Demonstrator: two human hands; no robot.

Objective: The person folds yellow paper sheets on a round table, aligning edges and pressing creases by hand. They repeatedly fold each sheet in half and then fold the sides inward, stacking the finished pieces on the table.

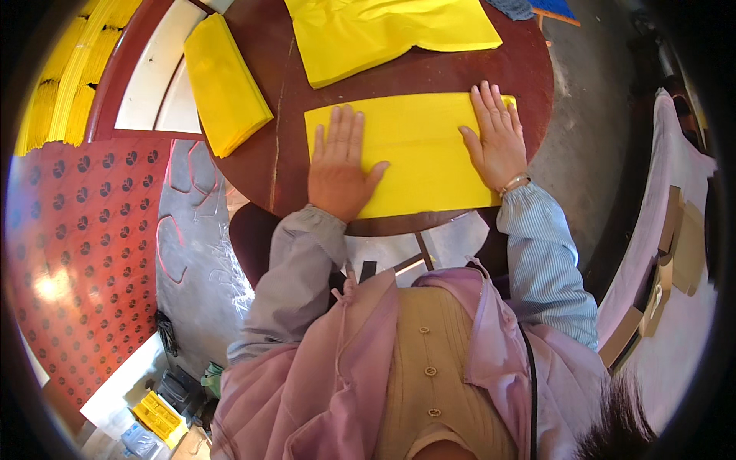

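Observation:
A flat yellow rectangular sheet (418,153), of paper or cloth, lies on the round dark-red table (253,172) right in front of me. My left hand (335,165) rests palm down on its left end, fingers stretched out. Over the right end my right hand (497,138) lies flat too, fingers pointing away from me, a bracelet at the wrist. Neither hand grips anything. Beyond the sheet sits a larger stack of yellow sheets (391,34) with a wavy near edge. To the left, a folded yellow bundle (225,88) lies slantwise at the table's edge.
At the far left are stacked yellow bundles (69,69). Below them stands a red patterned board (92,245). Open cardboard boxes (667,261) rest on a pale pink cloth (613,307) at right. A yellow crate (159,418) is on the lower left.

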